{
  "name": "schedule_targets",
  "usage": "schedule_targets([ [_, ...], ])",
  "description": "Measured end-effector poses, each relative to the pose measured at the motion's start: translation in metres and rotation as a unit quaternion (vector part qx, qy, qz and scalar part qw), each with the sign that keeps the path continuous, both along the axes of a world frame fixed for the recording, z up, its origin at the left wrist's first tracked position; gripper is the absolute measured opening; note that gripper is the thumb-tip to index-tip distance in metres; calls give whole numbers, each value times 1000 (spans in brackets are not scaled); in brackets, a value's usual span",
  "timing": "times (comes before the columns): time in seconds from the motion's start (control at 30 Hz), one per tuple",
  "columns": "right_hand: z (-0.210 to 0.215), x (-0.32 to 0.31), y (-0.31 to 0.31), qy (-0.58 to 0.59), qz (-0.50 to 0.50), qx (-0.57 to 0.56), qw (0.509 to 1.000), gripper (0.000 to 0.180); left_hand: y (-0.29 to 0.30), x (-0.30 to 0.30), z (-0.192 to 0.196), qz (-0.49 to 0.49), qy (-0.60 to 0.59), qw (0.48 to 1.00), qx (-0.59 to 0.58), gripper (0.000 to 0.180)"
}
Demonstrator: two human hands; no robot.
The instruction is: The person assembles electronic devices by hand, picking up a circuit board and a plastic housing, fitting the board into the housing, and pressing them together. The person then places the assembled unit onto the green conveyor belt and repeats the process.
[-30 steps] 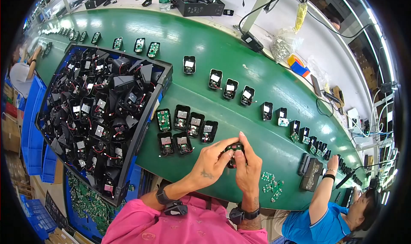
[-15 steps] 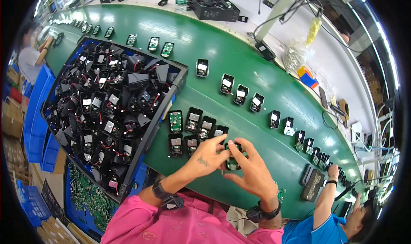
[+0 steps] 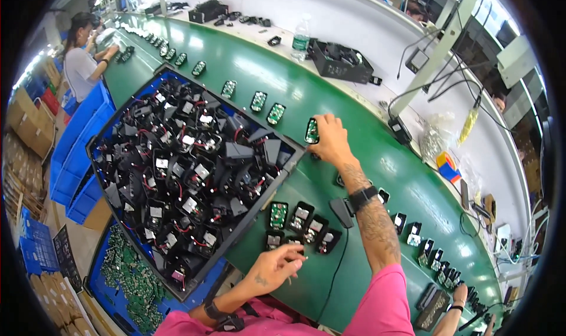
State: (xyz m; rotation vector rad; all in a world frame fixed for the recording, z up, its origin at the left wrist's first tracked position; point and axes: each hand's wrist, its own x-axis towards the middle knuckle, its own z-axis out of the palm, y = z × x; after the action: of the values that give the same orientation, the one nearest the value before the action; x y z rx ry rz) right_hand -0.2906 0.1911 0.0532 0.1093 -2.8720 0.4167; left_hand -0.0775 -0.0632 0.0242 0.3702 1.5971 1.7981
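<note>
My right hand reaches over the far side of the green bench and grips a black plastic housing with a green circuit board in it. It is in line with several board-fitted housings to its left. My left hand is low over the near side, fingers loosely bent and apart, with nothing plainly held. Just beyond it stands a cluster of open black housings, some partly hidden by my fingers. One housing there shows a green board. My right forearm covers part of the row behind it.
A large black-rimmed bin of housings with red wires stands at left. Below it, a blue tray holds many loose circuit boards. A thin black cable runs near my right arm. Co-workers sit at far left and lower right.
My right hand has moved from the near cluster to the far row, carrying the board-fitted housing. My left hand has let go and drawn apart. The view has swung, shifting the scene right and down.
</note>
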Motion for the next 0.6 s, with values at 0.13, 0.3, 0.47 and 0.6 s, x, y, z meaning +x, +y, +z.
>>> schedule_targets([
  [0.13,-35,-43,-17,-39,-7,70,997,77,-5,-4,-8,24,-25,999,-16,42],
  [0.3,-44,-50,-2,-124,2,61,990,103,-4,-8,-16,18,-35,999,-17,43],
  [0.47,-23,-6,20,-146,84,88,982,110,-9,-4,-1,-6,-37,999,-32,46],
  [0.6,-35,10,34,-109,30,21,993,83,-8,3,6,-33,-10,999,-28,46],
])
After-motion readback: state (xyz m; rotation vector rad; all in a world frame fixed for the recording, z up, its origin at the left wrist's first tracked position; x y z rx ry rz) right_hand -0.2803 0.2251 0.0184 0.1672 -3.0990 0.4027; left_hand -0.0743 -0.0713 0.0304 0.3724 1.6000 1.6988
